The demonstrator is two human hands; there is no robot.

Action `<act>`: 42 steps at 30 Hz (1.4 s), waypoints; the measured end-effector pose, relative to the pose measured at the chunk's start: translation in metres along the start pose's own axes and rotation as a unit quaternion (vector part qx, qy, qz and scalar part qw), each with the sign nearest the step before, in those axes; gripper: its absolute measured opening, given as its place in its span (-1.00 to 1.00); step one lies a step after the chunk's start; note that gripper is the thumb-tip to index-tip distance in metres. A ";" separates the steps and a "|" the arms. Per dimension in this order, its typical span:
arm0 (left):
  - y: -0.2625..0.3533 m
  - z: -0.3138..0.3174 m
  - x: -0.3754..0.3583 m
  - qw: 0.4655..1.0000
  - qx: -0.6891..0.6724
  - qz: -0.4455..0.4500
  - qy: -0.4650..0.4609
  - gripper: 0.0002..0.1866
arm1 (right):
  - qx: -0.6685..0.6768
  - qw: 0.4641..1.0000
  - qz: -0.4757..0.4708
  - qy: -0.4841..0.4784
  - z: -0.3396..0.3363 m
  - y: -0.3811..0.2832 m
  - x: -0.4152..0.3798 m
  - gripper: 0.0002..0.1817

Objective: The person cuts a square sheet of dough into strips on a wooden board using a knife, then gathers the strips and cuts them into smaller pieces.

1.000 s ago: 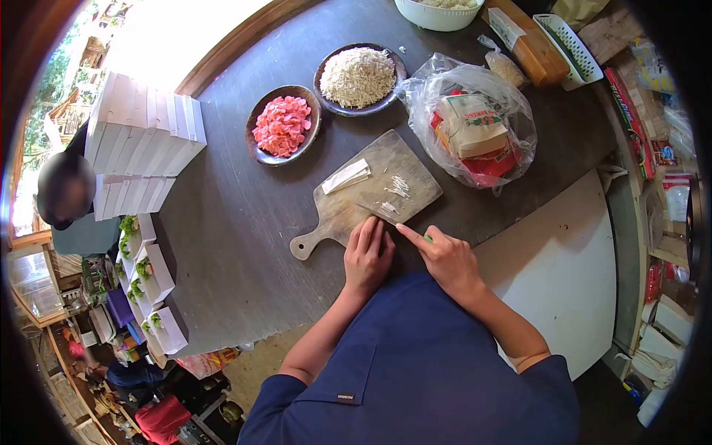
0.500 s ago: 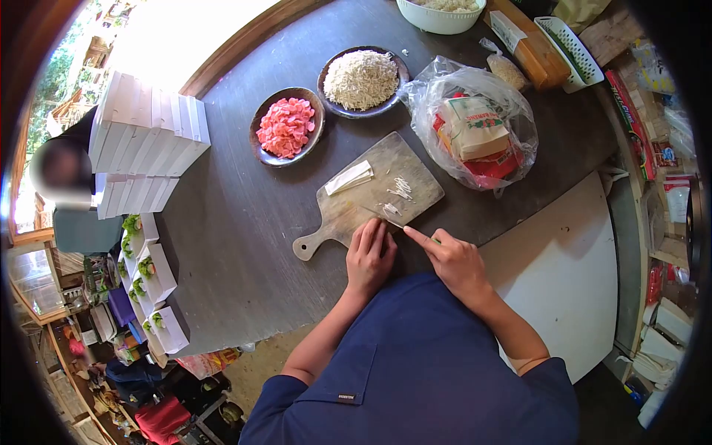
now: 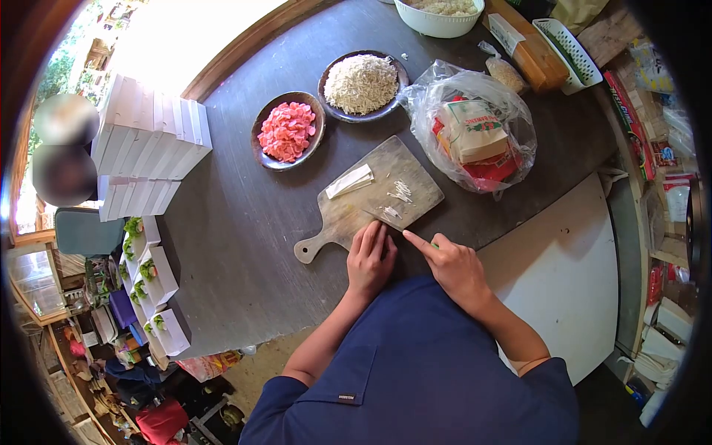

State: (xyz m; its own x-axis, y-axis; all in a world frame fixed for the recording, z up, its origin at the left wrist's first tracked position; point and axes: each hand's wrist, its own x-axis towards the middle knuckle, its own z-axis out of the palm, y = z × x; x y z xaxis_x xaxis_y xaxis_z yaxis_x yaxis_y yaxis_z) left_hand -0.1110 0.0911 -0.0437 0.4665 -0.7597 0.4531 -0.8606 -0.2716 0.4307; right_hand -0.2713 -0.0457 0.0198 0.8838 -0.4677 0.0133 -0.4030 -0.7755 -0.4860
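A wooden cutting board (image 3: 345,215) with a short handle lies in front of me. On it rest several flat white strips (image 3: 350,181), a small pile of thin white slivers (image 3: 400,191), and more slivers near the blade. My left hand (image 3: 370,261) is at the board's near edge, fingertips bent and pressed together; what they hold is hidden beneath them. My right hand (image 3: 454,268) grips a knife (image 3: 387,222), index finger stretched toward the blade, a bit of green handle showing. The blade lies low over the board, just beyond my left fingertips.
Beyond the board stand a bowl of pink slices (image 3: 287,132) and a bowl of white shreds (image 3: 361,83). A clear plastic bag (image 3: 475,130) with packets sits right. Stacked white boxes (image 3: 152,137) and open boxes with greens (image 3: 157,274) line the left edge; people are behind them.
Both hands and the knife stay almost in place at the board. The view has shifted slightly. More of the people behind the stacked boxes shows at the left.
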 end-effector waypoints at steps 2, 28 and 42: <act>-0.001 0.000 0.001 1.000 0.004 -0.001 -0.003 -0.60 | -0.003 1.000 -0.002 0.006 0.004 0.000 -0.001 -0.37; 0.000 0.001 0.001 1.000 -0.009 -0.016 0.000 -0.58 | 0.019 1.000 0.000 0.021 0.007 0.007 0.003 -0.37; 0.000 0.000 0.000 1.000 -0.004 -0.011 0.003 -0.60 | 0.016 1.000 -0.005 0.019 0.009 0.004 0.000 -0.36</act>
State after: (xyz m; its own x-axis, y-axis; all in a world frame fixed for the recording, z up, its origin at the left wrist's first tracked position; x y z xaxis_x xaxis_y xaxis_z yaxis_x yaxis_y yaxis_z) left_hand -0.1108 0.0913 -0.0435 0.4861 -0.7500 0.4486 -0.8488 -0.2831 0.4465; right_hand -0.2707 -0.0454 0.0104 0.8774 -0.4771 0.0513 -0.3865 -0.7661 -0.5136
